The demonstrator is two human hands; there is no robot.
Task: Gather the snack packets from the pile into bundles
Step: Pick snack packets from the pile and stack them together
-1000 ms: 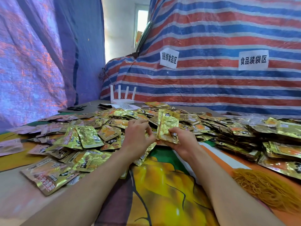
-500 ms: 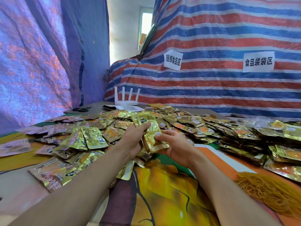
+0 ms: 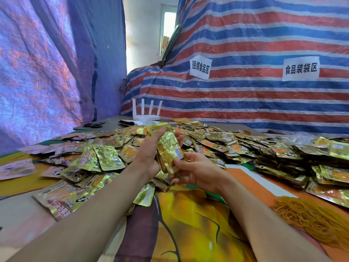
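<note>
Foil snack packets look light, slick, floppy; clamp flat faces; left hand grips them; right hand pinches their near end.

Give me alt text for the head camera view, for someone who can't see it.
Two hands hold a small stack of gold snack packets over a wide pile of loose ones: the left hand grips it, the right hand pinches its lower end. Yellow rubber bands lie at right.

Head-worn view, forward-down, near packet pile
</note>
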